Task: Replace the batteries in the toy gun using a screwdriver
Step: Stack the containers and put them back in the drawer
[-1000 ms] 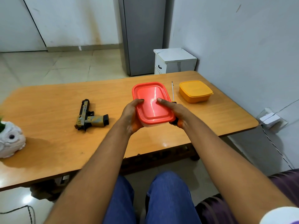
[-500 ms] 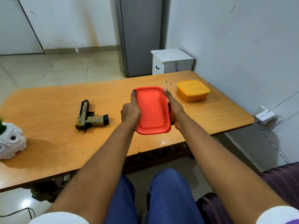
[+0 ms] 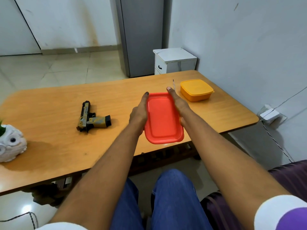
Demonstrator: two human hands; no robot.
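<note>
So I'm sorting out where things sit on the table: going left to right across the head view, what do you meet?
Owl planter → toy gun → left hand → red lid → right hand → orange container. The screwdriver tip behind the right hand overlaps too much to place.

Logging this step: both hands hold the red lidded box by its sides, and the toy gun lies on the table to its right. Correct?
Not quite. The head view shows the toy gun left of the red box, not right. Both hands do hold its sides.
</note>
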